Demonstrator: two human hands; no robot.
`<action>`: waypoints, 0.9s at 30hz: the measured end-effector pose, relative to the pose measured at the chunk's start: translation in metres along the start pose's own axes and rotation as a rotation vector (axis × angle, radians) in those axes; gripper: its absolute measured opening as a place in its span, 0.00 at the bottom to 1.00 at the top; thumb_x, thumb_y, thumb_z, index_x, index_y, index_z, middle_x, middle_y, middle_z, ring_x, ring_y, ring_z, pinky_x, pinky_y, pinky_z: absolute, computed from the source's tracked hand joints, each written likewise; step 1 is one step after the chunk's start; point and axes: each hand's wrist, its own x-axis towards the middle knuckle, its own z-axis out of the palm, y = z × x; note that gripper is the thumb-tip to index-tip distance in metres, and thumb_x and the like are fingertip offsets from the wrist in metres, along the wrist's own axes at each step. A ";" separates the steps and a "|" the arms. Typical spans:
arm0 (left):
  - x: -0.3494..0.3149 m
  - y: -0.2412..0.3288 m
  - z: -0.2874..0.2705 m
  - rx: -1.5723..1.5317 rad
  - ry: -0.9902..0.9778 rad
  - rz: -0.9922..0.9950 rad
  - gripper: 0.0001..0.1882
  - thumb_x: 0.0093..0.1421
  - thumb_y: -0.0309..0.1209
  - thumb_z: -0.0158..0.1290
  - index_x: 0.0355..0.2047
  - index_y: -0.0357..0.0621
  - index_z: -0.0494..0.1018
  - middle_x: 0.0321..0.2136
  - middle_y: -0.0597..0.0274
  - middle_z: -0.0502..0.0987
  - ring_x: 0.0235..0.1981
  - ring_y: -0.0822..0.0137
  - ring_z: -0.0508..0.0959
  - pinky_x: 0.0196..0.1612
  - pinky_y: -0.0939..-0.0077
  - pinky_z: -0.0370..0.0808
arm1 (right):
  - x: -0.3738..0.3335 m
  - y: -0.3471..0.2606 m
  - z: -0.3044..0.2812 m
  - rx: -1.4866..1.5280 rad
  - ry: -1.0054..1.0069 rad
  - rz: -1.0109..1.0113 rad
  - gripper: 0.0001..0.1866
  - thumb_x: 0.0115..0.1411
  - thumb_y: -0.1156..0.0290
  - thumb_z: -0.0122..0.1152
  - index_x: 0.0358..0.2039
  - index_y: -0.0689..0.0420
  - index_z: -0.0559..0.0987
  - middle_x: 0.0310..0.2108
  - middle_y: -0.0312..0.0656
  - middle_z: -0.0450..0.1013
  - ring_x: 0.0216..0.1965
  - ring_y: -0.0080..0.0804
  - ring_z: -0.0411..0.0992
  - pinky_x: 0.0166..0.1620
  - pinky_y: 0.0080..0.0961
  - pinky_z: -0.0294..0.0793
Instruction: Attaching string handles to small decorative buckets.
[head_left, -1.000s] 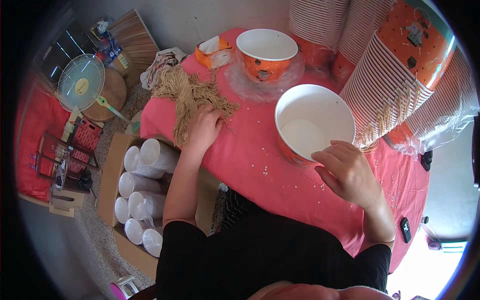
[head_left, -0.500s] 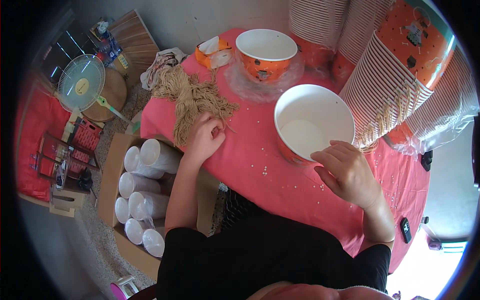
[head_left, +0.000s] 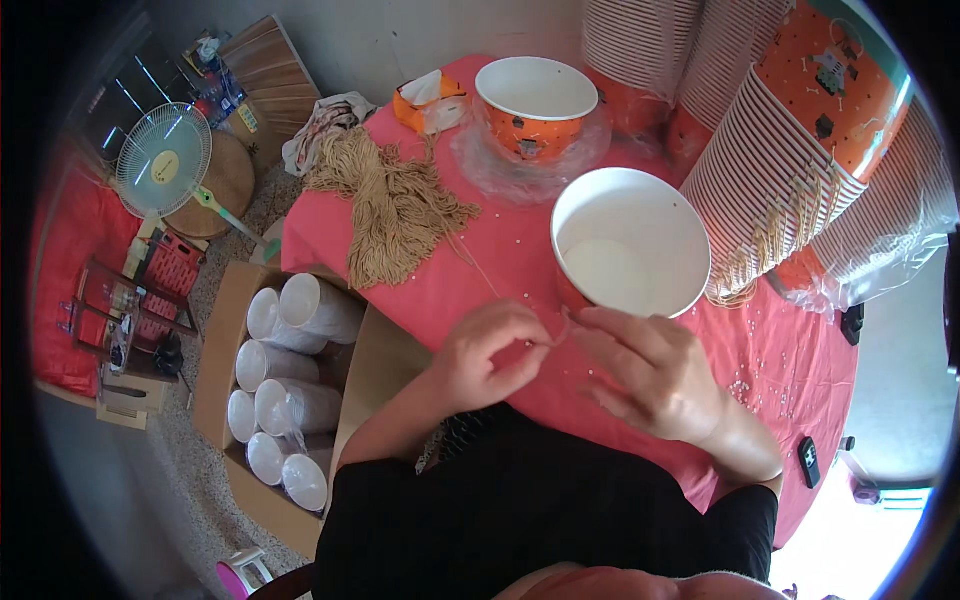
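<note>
"What's at the far left?"

"A fan (head_left: pixel 165 165) in the upper left, and below it a cardboard carton (head_left: pixel 212 375) with white wrapped stacks (head_left: pixel 297 408) inside."

"And the cord?"

"The tan bundle (head_left: pixel 395 215) lies left of the upper centre, on the pink cloth (head_left: pixel 530 250). A thin strand (head_left: pixel 480 268) runs from it down to the left hand (head_left: pixel 490 355), below the centre."

"How is that hand gripping?"

"Thumb and forefinger pinched together on the strand."

"The other one?"

"The right hand (head_left: pixel 655 380) is just beside it, fingers bent and narrow; I can't tell whether they hold the strand too. Just above that hand stands an open tub (head_left: pixel 680 240), white inside."

"Further right?"

"A tilted stack of orange tubs (head_left: pixel 765 170) in the upper right, and a small dark handset (head_left: pixel 809 462) in the lower right."
</note>
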 end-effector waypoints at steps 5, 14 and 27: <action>0.004 0.020 0.014 -0.248 -0.089 0.038 0.08 0.54 0.18 0.59 0.34 0.38 0.75 0.30 0.54 0.79 0.30 0.59 0.80 0.32 0.70 0.75 | -0.006 0.004 0.008 0.043 0.016 -0.006 0.15 0.47 0.73 0.70 0.37 0.61 0.79 0.34 0.44 0.76 0.30 0.41 0.78 0.30 0.33 0.77; -0.005 0.010 0.006 -0.261 -0.060 -0.089 0.05 0.55 0.19 0.57 0.32 0.40 0.74 0.27 0.64 0.77 0.21 0.76 0.69 0.23 0.82 0.63 | -0.013 0.011 -0.011 0.141 -0.062 0.142 0.08 0.50 0.76 0.68 0.31 0.58 0.78 0.27 0.40 0.73 0.26 0.40 0.76 0.27 0.33 0.74; -0.005 0.007 0.027 -0.459 -0.126 -0.263 0.13 0.62 0.22 0.56 0.47 0.37 0.72 0.39 0.58 0.75 0.45 0.69 0.77 0.47 0.77 0.74 | -0.010 0.010 -0.009 0.067 -0.083 0.096 0.07 0.50 0.76 0.67 0.29 0.58 0.77 0.26 0.40 0.72 0.26 0.39 0.75 0.27 0.33 0.73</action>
